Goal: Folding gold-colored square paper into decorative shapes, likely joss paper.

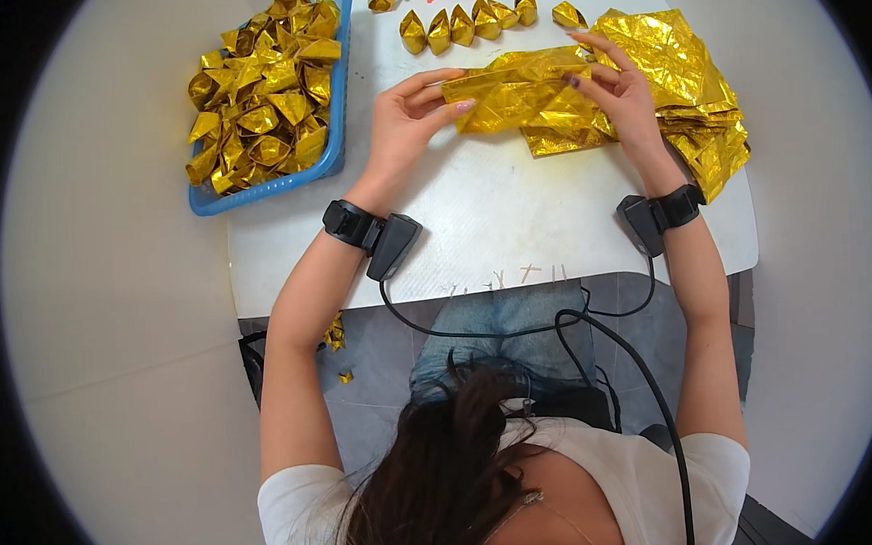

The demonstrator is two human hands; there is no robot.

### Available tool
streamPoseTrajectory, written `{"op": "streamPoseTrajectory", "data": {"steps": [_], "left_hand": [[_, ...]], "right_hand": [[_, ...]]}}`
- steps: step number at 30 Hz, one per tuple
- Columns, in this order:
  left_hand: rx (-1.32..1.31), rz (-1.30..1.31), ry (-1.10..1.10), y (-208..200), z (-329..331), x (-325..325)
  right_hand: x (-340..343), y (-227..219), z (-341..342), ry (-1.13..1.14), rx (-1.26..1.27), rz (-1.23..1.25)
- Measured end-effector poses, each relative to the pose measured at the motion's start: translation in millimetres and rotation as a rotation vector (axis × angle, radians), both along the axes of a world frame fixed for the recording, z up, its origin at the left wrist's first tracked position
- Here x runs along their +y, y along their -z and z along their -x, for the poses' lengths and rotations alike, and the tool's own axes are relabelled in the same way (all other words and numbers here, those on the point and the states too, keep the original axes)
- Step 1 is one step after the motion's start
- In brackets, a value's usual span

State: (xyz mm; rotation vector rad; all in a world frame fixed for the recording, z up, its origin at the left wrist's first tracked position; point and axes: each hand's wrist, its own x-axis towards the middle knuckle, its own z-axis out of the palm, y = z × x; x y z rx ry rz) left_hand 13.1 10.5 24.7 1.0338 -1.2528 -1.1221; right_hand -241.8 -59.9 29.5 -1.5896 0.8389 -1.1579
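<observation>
A thin gold foil sheet [516, 101] is stretched between my two hands above the table. My left hand [411, 118] pinches its left end, with the thumb in front and the fingers behind. At the right end, my right hand [627, 102] grips the sheet between thumb and fingers, the index finger reaching past its upper edge. Another piece of gold foil [566, 143] shows below the held sheet. Beside my right hand lies a crumpled stack of gold foil sheets [674, 67], partly behind the hand.
Folded gold foil ingots [461, 24] stand in a row at the table's far side, with a single ingot [568, 15] to their right. A blue basket [334, 146] heaped with ingots is at left. Black cables [640, 352] run from both wrist devices. Foil scraps [336, 332] lie below.
</observation>
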Motion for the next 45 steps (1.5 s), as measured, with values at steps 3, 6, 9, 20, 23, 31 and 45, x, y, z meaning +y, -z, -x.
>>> {"op": "streamPoseTrajectory", "data": {"steps": [3, 6, 9, 20, 23, 31, 45], "left_hand": [[-0.079, 0.014, -0.051, 4, -10, -3], [-0.157, 0.135, -0.114, 12, -18, -8], [-0.359, 0.307, -0.199, 24, -25, -15], [-0.014, 0.176, -0.140, 14, -8, -5], [-0.187, 0.308, -0.213, 5, -2, -3], [-0.183, 0.099, -0.114, 9, -12, -8], [0.294, -0.094, 0.145, 12, -1, 0]], "right_hand": [[-1, 2, 3, -0.073, 0.104, 0.083], [-4, 7, 7, -0.060, 0.224, 0.215], [-2, 5, 1, -0.011, 0.233, 0.292], [0, 3, 1, -0.100, 0.276, 0.405], [4, -1, -2, -0.102, 0.197, 0.346], [11, -5, -5, -0.140, 0.053, -0.198], [30, -24, -10, -0.401, 0.140, -0.042]]}}
